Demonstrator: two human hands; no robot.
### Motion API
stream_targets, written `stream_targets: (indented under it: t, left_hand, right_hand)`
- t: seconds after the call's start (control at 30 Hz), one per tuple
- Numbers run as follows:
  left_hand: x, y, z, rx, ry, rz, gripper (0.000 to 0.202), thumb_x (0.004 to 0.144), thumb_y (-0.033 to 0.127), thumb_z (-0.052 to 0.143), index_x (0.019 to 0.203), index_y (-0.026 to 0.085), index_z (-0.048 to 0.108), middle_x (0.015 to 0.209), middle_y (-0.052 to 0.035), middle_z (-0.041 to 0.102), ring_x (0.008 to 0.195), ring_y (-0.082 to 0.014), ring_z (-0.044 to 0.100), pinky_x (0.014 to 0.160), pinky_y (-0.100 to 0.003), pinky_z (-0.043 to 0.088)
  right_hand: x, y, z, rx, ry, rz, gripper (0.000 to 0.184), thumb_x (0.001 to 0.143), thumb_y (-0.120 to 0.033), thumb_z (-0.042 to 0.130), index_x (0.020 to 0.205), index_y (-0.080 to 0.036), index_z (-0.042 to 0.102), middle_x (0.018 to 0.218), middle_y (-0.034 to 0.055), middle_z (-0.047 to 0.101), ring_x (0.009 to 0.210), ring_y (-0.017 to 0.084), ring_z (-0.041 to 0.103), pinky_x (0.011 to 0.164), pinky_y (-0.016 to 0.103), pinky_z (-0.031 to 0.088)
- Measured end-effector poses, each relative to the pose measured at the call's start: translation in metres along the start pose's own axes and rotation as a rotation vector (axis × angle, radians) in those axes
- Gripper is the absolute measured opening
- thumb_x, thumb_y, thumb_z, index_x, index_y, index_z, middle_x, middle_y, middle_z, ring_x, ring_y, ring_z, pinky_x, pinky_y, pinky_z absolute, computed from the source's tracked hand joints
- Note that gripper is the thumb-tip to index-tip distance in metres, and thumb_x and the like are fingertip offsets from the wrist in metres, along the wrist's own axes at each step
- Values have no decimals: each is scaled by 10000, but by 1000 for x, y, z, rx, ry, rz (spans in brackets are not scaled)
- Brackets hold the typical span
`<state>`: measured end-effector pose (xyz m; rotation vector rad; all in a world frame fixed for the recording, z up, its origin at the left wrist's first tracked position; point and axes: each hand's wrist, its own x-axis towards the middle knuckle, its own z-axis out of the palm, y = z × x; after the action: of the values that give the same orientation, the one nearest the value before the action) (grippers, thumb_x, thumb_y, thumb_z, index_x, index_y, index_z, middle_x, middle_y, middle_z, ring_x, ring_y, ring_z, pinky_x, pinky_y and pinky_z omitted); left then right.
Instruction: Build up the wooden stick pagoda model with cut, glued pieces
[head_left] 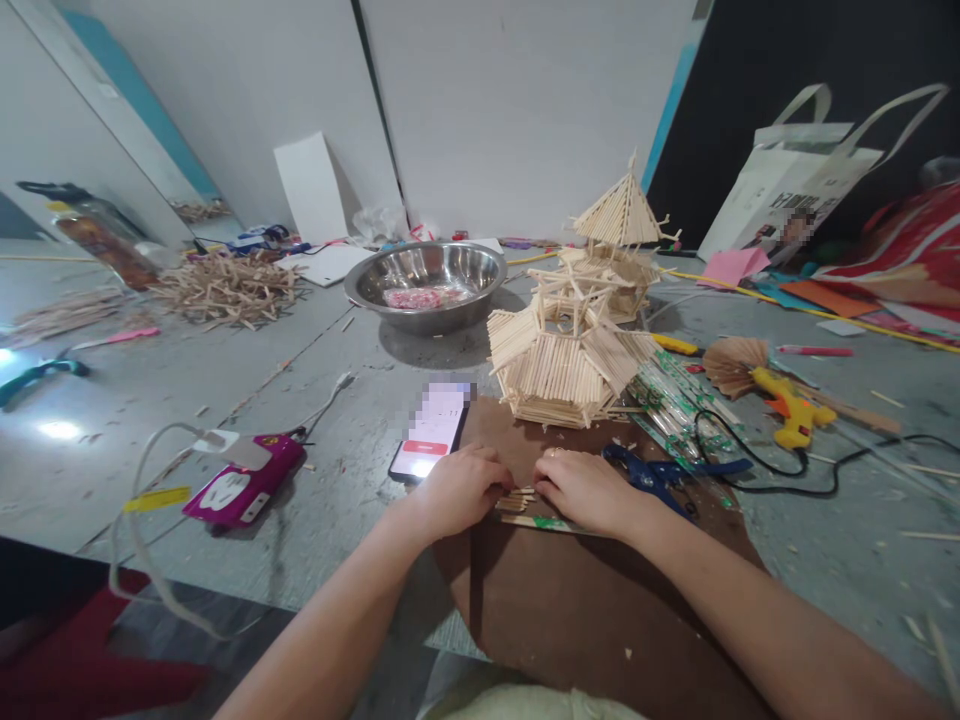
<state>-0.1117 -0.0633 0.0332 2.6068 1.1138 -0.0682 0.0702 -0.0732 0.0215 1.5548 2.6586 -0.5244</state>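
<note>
My left hand (459, 489) and my right hand (587, 490) rest close together on a brown board (585, 600), fingers curled and pressed on a small row of short wooden sticks (519, 500) between them. A stick in a green-printed wrapper (546, 522) lies just under the row. Beyond the hands stands a pagoda-like model made of wooden sticks (574, 345), with a second, pointed-roof part (621, 235) behind it.
A phone (433, 430) lies left of the board, a magenta power strip (244, 485) with white cable further left. Blue-handled scissors (660, 472), wrapped stick packets (675, 400) and a yellow glue gun (791, 410) lie right. A steel bowl (426, 283) and loose stick pile (225, 285) sit behind.
</note>
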Motion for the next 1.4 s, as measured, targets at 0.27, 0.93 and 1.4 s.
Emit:
stream_targets:
  t: [0.27,0.93,1.4]
  left_hand:
    - [0,1,0,19,6,-10,230,742,114,440,848,217,617,809,-25,567,809,-153,512,685,-239,391]
    - [11,20,-18,178,148,27,211,803,240,419,842,192,621,804,-42,595,785,-176,531,678,-278,409]
    - [48,67,-33,224,288,89,180,798,256,421,781,165,576,708,-56,633,644,-181,587,555,-264,427]
  right_hand:
    - [0,-1,2,-33,18,-43,154,780,-216,420,835,-213,564,864,33,598,802,167,560,629,260,361]
    - [-14,-1,-18,-45,106,-8,161,825,-207,355,869,-184,508,885,50,571,741,167,574,555,246,322]
    - [-54,33,-32,358,385,18,215,836,-284,345,846,-198,541,796,33,602,743,152,537,642,263,372]
